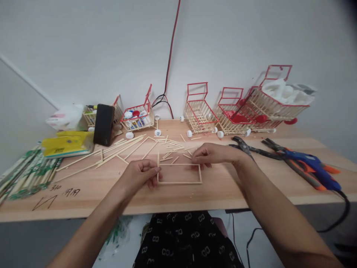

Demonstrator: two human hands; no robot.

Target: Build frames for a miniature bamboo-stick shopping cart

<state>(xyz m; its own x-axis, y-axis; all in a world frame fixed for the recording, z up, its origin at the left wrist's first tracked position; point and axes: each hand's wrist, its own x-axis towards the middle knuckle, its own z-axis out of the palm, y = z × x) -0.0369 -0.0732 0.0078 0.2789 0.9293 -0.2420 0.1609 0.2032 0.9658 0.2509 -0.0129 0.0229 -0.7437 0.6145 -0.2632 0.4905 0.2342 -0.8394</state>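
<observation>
One head-worn camera peers forward and down from close by, over the lap [184, 238], across the table [223, 190] to the wall [119, 44].

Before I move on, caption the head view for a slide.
Left hand grips a pale rectangular wooden frame, right hand at its far right corner, before red-trimmed miniature wooden carts.

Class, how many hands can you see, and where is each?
2. The left hand grips the left side of the wooden stick frame; the right hand is at its far right corner.
</observation>
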